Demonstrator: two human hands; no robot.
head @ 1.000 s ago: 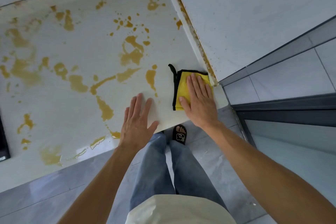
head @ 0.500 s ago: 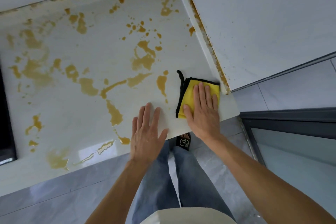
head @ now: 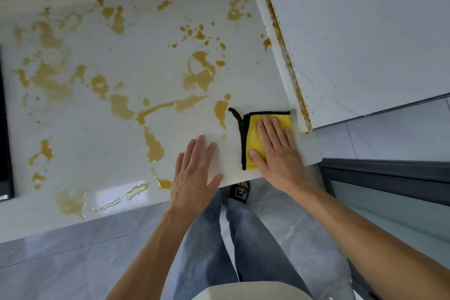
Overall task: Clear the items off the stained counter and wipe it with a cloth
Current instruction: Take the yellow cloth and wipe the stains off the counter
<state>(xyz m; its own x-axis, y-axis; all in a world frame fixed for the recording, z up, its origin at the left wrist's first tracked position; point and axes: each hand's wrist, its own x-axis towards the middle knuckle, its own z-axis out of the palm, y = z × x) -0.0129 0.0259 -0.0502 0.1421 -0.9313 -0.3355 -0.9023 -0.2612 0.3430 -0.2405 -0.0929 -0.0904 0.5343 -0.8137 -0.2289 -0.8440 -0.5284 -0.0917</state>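
Note:
The white counter (head: 136, 39) is covered with brown-yellow stains (head: 198, 73) from left to right. A folded yellow cloth with black edging (head: 253, 134) lies at the counter's front right corner. My right hand (head: 277, 153) presses flat on the cloth with straight fingers. My left hand (head: 194, 177) rests flat on the bare counter just left of the cloth, near the front edge. No other items stand on the visible counter.
A white wall (head: 353, 31) borders the counter on the right, with a grimy seam (head: 285, 56) along the joint. A dark object (head: 4, 129) shows at the left edge. Grey floor tiles (head: 60, 263) and my legs are below the counter edge.
The view has shifted, so the counter sits lower and further right in frame. Both hands keep their places, the right flat on the cloth, the left flat beside it.

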